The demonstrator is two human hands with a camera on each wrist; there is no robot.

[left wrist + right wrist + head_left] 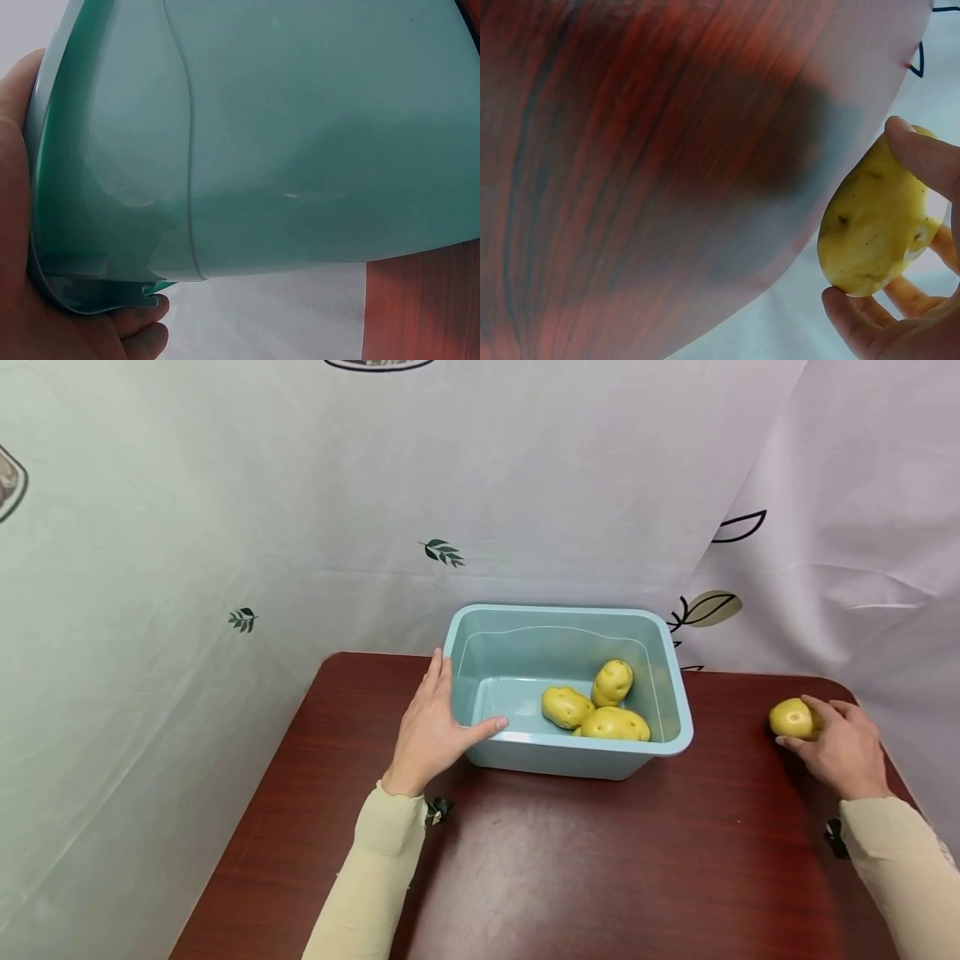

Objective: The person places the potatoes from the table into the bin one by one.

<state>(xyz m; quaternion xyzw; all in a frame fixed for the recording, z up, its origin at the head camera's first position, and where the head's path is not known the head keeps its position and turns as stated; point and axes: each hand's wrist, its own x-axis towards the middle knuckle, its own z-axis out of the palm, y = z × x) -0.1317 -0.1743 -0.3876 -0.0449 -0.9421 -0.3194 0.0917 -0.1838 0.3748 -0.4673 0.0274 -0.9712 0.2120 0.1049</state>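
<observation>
A light blue plastic bin [555,757] stands on the table. Inside it, towards the right, lie three yellow potatoes [614,724]. My left hand [433,732] holds the bin's near left corner, its thumb over the front rim and its fingers along the left side. The left wrist view shows fingertips [146,339] below the rim at that corner. Over at the right end of the table, my right hand [846,745] grips another yellow potato [792,718] between thumb and fingers. In the right wrist view this potato [877,217] appears beside the table's edge.
The dark red wooden table [570,868] has rounded far corners. Behind it and along both sides hangs a pale curtain [555,485] with leaf prints, close to the bin's far wall.
</observation>
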